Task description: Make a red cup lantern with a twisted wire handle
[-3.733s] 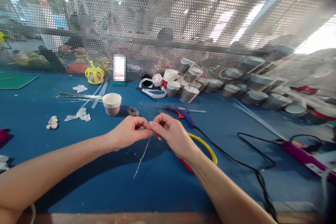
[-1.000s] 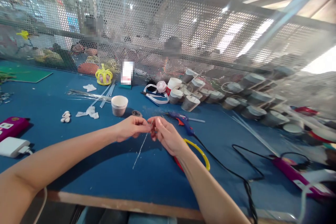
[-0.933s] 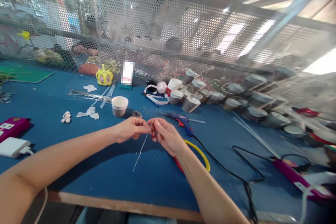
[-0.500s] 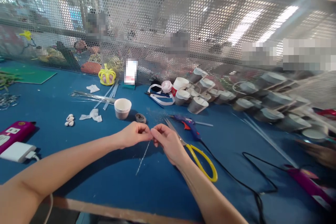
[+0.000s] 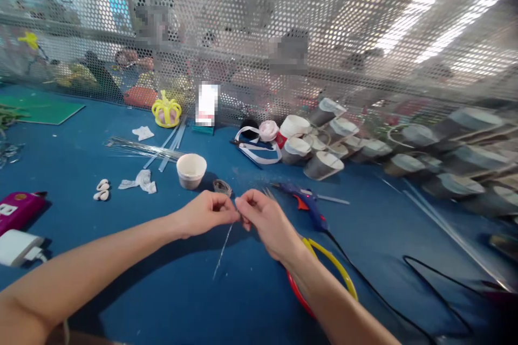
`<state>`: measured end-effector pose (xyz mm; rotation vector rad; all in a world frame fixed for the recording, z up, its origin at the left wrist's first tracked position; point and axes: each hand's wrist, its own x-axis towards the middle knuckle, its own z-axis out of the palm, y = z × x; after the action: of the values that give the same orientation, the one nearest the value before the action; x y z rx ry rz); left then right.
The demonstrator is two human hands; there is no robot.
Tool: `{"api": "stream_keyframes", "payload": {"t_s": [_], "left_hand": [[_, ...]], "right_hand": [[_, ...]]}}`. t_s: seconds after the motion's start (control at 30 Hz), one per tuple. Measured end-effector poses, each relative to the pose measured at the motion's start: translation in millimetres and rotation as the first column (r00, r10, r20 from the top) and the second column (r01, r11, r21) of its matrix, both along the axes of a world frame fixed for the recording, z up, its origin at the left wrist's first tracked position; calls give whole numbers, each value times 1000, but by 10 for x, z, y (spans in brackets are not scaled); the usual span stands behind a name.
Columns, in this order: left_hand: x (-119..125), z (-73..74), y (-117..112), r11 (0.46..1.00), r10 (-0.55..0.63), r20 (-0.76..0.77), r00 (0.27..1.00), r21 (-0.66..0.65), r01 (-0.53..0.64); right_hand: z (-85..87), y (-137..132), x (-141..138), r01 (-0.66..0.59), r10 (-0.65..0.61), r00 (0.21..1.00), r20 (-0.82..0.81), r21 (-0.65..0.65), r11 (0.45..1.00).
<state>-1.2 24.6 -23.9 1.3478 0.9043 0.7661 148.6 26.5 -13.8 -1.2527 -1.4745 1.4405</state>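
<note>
My left hand [image 5: 209, 213] and my right hand [image 5: 265, 222] meet fingertip to fingertip above the blue table. Both are closed in a pinch on a thin, shiny, twisted wire [image 5: 222, 254], whose free end hangs down between them; its upper end is hidden by the fingers. Just behind the fingertips lies a small grey coil [image 5: 222, 187]. A white cup [image 5: 191, 171] stands upright behind my left hand. Scissors with red and yellow handles [image 5: 338, 261] lie partly under my right wrist and forearm. Beyond them rests a blue glue gun [image 5: 307, 205].
Straight wires [image 5: 140, 146], clear glue sticks [image 5: 174, 145], white shells [image 5: 102, 190] and lace pieces [image 5: 142, 181] lie left. Several grey cups [image 5: 324, 165] crowd the right. A perforated metal screen [image 5: 243, 27] closes off the back. The glue gun's black cord [image 5: 368, 280] trails right.
The view has shifted and tilted slightly, so the table items sit differently in the frame. My hands stay pinched together on the wire, and my right forearm covers more of the scissors.
</note>
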Motion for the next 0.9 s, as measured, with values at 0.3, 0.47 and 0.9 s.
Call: {"api": "stream_keyframes", "payload": {"t_s": [0.3,0.47,0.9], "left_hand": [[-6,83,-4,969,6,195,981,-242,42],[-23,55,6,980,-57,127,990,-183,80],[-62,113,35,997,-59,-125,990,48,66]], "right_hand": [[15,58,10,-168,127,938,-322,-103,980],[-29,34,32,-87,74,967,-245,-43,995],[-115,30,8,-9,16,997,-70,99,995]]}}
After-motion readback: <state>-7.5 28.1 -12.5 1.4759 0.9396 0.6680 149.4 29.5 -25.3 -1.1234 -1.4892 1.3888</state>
